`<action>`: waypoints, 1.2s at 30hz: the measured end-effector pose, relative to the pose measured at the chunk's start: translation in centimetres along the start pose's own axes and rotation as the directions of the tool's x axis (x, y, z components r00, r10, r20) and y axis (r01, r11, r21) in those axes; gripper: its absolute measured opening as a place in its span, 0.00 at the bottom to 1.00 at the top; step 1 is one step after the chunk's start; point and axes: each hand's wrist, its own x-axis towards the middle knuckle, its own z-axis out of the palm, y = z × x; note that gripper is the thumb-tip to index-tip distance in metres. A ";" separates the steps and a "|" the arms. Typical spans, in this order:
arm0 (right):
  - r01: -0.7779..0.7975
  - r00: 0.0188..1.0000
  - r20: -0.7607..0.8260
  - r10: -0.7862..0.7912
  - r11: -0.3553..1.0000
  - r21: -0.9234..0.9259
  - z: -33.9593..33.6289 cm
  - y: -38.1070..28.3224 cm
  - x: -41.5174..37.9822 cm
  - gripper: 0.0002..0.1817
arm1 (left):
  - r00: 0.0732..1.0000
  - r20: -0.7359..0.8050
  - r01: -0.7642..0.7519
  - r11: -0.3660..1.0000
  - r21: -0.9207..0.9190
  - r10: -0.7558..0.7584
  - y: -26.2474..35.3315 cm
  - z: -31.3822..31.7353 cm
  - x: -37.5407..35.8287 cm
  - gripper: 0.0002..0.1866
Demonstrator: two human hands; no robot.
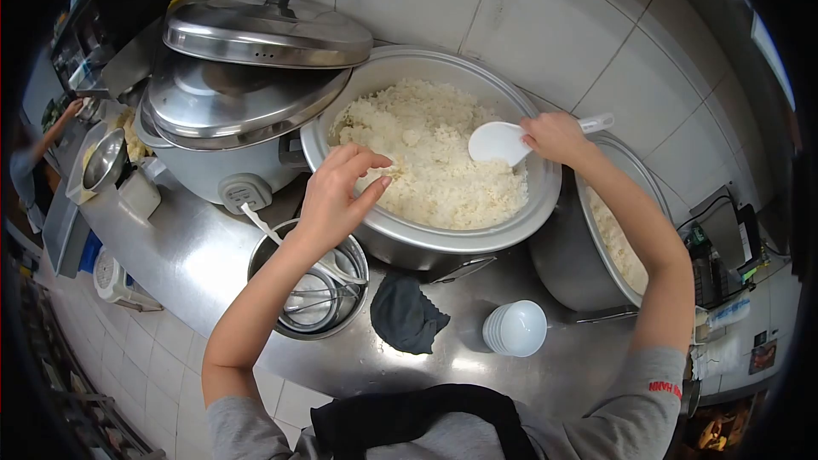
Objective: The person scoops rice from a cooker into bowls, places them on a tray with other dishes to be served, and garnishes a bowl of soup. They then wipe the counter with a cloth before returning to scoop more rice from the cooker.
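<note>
White rice [434,158] fills a big round pot [409,234]. My right hand [555,136] is closed around the handle of a white rice paddle [497,143], whose blade rests against the rice at the pot's right side. Over the pot's left rim is my left hand [342,192], its fingers bent and the thumb apart from them. I see nothing held between them, though the palm side is partly hidden. A stack of white bowls [515,328] and a crumpled dark cloth [407,313] lie on the counter in front of the pot.
A rice cooker [217,172] with stacked metal lids [247,102] stands left. A second rice pot [596,230] is at right. A metal bowl [308,311] holds utensils and a white cord or strap. The steel counter [204,264] ends near me; another person [36,158] is far left.
</note>
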 end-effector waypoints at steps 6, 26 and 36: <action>0.105 0.992 0.062 -0.109 0.992 0.070 -0.6 0.5 -0.8 0.12 | 0.994 -0.096 -0.052 0.998 0.031 0.054 0.0 0.7 0.0 0.10; 0.128 0.935 0.254 -0.248 0.903 0.411 1.4 -2.7 -0.1 0.11 | 0.998 -0.034 -0.042 0.996 0.076 0.045 0.8 0.5 0.3 0.12; -0.210 0.711 0.468 -0.526 0.476 0.854 3.8 -2.0 3.2 0.03 | 0.941 0.321 -0.094 0.993 -0.068 0.111 3.4 2.9 4.0 0.12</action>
